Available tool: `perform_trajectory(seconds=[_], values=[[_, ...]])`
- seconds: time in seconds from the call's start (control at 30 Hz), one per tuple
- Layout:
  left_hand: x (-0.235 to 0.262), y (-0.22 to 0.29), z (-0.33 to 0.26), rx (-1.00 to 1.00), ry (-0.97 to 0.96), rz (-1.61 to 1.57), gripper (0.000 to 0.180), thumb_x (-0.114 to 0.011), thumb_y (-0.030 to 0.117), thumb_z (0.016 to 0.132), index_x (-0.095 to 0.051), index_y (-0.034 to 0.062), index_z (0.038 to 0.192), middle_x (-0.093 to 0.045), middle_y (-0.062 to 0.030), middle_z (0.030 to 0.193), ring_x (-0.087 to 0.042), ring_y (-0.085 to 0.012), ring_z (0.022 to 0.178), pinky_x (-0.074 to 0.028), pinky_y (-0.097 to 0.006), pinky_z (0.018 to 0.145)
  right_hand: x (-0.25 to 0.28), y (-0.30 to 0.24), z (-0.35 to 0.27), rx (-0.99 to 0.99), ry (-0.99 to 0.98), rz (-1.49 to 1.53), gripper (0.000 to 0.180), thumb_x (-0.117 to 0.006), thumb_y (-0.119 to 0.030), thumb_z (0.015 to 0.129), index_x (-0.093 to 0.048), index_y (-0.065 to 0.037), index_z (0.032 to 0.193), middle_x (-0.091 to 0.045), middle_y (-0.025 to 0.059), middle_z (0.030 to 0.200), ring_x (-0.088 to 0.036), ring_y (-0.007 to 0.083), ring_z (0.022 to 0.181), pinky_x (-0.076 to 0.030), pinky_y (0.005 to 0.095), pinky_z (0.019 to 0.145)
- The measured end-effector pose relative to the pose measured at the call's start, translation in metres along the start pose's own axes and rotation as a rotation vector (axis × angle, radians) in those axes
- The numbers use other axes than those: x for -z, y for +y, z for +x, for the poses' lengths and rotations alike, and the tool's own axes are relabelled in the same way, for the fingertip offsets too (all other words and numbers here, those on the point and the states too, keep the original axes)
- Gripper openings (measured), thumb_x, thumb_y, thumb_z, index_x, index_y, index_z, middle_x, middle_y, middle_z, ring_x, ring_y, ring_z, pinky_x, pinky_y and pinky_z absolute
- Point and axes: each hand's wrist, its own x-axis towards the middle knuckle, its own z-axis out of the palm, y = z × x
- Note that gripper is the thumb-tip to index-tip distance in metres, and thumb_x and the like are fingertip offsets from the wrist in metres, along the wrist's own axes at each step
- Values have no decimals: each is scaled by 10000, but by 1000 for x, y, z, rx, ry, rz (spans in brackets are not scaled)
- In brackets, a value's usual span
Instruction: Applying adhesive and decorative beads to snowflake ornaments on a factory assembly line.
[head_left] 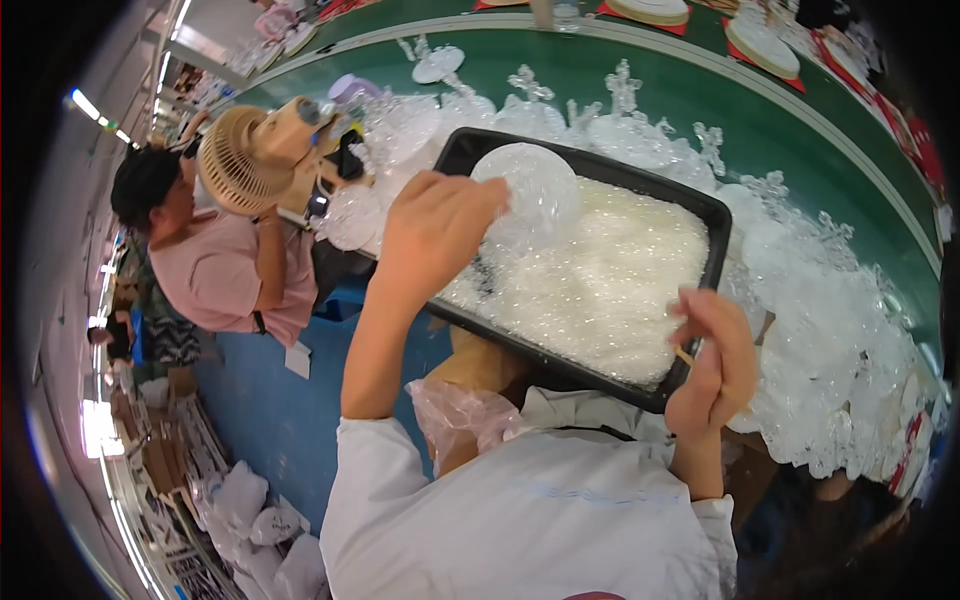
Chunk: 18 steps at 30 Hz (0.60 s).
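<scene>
My left hand (437,238) is closed, with its fingertips on the edge of a round, whitish translucent disc (545,190). The disc is tilted over the far left part of a black tray (715,245). Shiny white flakes (610,285) fill much of the tray, and its dark bottom shows near the left hand. By the tray's near right corner, my right hand (720,365) is curled, thumb and fingers bent toward each other. A thin yellowish stick-like piece (685,355) shows between its fingers; the rest of it is mostly hidden.
Glittery white discs with snowflake-shaped tops (830,350) heap to the right and behind the tray on a green table (690,90). At left stand a beige fan (245,155) and a person in pink (225,265). A clear plastic bag (465,415) lies near my lap.
</scene>
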Motion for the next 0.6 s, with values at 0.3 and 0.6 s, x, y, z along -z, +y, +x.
perform_trajectory(seconds=[0.3, 0.6], values=[[4, 42, 7, -669, 111, 390, 140, -582, 154, 996, -598, 73, 1109, -774, -78, 1125, -739, -196, 1011, -478, -281, 774, -11, 29, 48, -158, -105, -44, 553, -455, 1, 887, -517, 84, 1431, -567, 256, 1446, -561, 369, 1335, -400, 412, 1140], [6, 36, 10, -559, 109, 185, 94, -604, 131, 975, -597, 98, 1063, -787, -52, 1088, -750, -196, 976, -427, -276, 751, -21, 42, 46, 71, 44, -228, 469, -464, -110, 965, -554, 73, 1388, -582, 274, 1412, -576, 411, 1273, -404, 441, 1122]])
